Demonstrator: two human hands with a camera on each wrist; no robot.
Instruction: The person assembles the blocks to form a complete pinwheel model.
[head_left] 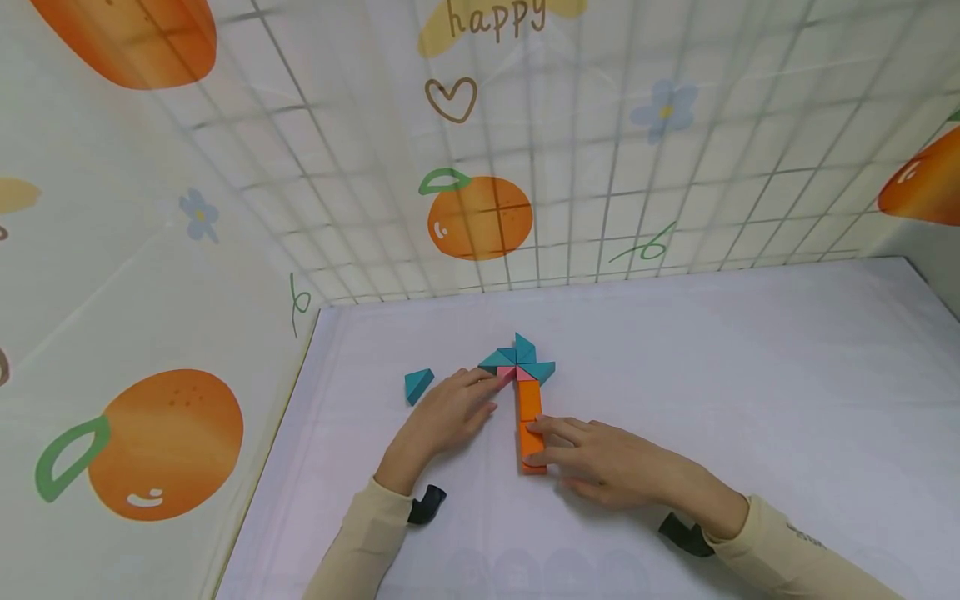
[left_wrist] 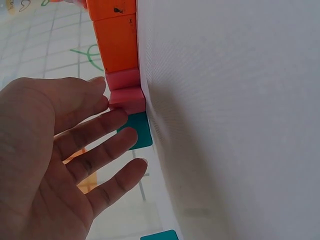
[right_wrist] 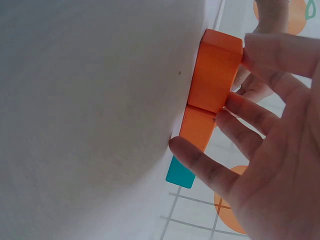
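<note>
On the white table lies a pinwheel of teal triangular blocks [head_left: 526, 351] and pink triangular blocks [head_left: 523, 374], with orange rectangular blocks [head_left: 529, 400] lined up below it as a stem. My left hand [head_left: 446, 414] touches the pink block on the left side, its fingertips against it and the other fingers loosely spread. From the right, my right hand [head_left: 618, 462] rests extended fingertips on the lower orange block [right_wrist: 215, 75] and near the joint between the two. Part of the lower orange block is hidden under those fingers in the head view.
A loose teal triangular block [head_left: 417, 386] lies left of the pinwheel, close to my left hand. Behind the table hangs a curtain [head_left: 570, 150] printed with oranges over a wire grid. A black strap [head_left: 427, 505] sticks out at the left wrist, another [head_left: 686, 535] at the right.
</note>
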